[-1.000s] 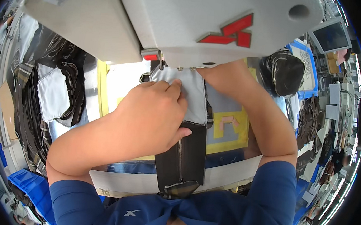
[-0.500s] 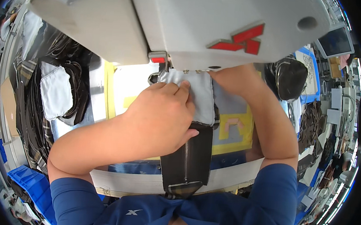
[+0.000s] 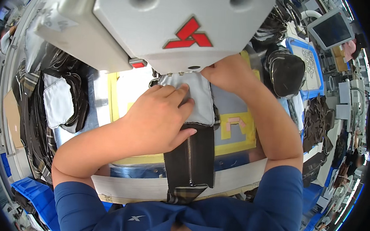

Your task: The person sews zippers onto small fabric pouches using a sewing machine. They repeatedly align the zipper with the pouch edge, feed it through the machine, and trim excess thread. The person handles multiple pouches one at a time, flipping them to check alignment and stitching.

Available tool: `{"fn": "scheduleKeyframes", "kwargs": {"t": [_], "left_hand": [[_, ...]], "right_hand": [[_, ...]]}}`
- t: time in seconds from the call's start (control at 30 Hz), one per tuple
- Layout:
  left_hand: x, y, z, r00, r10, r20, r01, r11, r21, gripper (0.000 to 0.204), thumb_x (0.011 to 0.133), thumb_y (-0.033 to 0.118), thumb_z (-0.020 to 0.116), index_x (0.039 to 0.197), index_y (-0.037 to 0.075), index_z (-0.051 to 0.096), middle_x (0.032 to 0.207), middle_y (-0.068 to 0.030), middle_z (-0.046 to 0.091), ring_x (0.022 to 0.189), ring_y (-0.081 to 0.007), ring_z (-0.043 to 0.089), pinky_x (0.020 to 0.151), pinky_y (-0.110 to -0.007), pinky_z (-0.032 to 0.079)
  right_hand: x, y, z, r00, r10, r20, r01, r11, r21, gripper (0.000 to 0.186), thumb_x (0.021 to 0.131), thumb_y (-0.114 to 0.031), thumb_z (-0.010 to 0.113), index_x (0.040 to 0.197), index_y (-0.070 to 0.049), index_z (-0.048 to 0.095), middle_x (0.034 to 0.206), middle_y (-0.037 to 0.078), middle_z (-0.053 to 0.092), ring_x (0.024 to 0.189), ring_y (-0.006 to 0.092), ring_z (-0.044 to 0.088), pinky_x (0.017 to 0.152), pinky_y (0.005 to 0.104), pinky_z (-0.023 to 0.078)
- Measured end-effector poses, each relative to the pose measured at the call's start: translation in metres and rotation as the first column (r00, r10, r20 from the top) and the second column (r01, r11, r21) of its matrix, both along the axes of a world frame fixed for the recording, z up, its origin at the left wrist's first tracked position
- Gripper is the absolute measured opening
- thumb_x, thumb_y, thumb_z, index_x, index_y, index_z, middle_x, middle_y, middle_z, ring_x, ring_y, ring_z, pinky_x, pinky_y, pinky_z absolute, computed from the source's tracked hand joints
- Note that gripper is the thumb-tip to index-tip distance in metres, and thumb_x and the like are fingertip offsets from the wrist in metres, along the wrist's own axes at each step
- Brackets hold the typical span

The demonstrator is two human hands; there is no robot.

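Note:
A pale grey fabric panel (image 3: 201, 101) lies under the white sewing machine head (image 3: 124, 29), on top of a long dark zippered piece (image 3: 175, 157) that stretches toward my body. My left hand (image 3: 159, 113) rests over the panel's left part, fingers apart and slightly bent, fingertips pressing on it. My right hand (image 3: 226, 73) is at the panel's upper right corner beside the machine, its fingers curled in; their tips are partly hidden, so what they grip is unclear. Yellow tape (image 3: 234, 147) edges the plate beneath.
Stacked dark zippered pieces with pale linings (image 3: 57, 102) lie at the left. A dark pouch (image 3: 284, 73), a blue-rimmed tray (image 3: 317, 92), a monitor (image 3: 330, 29) and dark fabric scraps (image 3: 315, 120) are at the right. A blue bin (image 3: 31, 199) sits low left.
The view has shifted, so the machine head appears further left with more of its front showing. Both hands stay at the grey panel with little visible movement.

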State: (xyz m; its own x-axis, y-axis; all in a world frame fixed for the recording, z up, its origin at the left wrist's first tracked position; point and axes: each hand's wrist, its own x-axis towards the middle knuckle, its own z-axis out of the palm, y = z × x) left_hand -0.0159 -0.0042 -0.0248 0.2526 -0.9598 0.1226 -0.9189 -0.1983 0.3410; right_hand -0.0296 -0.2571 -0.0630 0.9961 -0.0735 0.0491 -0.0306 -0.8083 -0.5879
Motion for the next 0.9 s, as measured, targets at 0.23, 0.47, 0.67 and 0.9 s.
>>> {"fn": "scheduleKeyframes", "kwargs": {"t": [0.23,0.47,0.67,0.9], "left_hand": [[-0.016,0.004,-0.002,0.995,0.042,0.089,-0.041,0.999,-0.017,0.046,0.09,0.031,0.081,0.124,0.002,0.071,0.134,-0.0205,0.068,0.117,-0.0354,0.068,0.106,-0.046,0.052],[-0.041,0.005,-0.002,0.99,0.034,0.137,-0.028,0.999,-0.043,0.026,0.091,0.021,0.077,0.11,0.005,0.07,0.121,-0.0113,0.072,0.118,-0.0304,0.069,0.111,-0.046,0.049],[-0.058,-0.01,-0.003,0.981,0.077,0.18,-0.055,0.99,-0.128,0.018,0.091,0.013,0.074,0.107,0.007,0.068,0.107,-0.0104,0.071,0.107,-0.0317,0.07,0.103,-0.048,0.05],[-0.016,0.057,0.075,0.777,0.588,-0.224,-0.564,0.493,-0.663,0.017,0.107,0.019,0.069,0.109,0.003,0.07,0.082,-0.0058,0.066,0.071,-0.0184,0.06,0.066,-0.033,0.049]], "right_hand": [[0.001,0.002,0.0,0.998,-0.038,-0.05,0.036,0.999,-0.031,0.024,0.079,-0.024,0.071,0.085,-0.002,0.081,0.084,0.022,0.076,0.086,0.0422,0.075,0.083,0.0491,0.06],[-0.015,-0.003,0.0,0.999,-0.044,-0.012,0.042,0.986,-0.162,0.025,0.084,-0.026,0.07,0.087,-0.002,0.078,0.091,0.021,0.077,0.092,0.0413,0.075,0.083,0.0489,0.059],[-0.058,-0.032,-0.007,0.988,-0.142,-0.059,0.151,0.973,0.174,0.037,0.104,-0.035,0.068,0.101,0.002,0.075,0.08,0.007,0.069,0.075,0.0177,0.065,0.072,0.0353,0.053],[-0.164,0.024,0.028,0.996,0.082,-0.026,-0.067,0.929,0.365,0.059,0.089,-0.045,0.085,0.121,0.001,0.069,0.105,0.014,0.075,0.098,0.0256,0.071,0.085,0.0403,0.054]]}}
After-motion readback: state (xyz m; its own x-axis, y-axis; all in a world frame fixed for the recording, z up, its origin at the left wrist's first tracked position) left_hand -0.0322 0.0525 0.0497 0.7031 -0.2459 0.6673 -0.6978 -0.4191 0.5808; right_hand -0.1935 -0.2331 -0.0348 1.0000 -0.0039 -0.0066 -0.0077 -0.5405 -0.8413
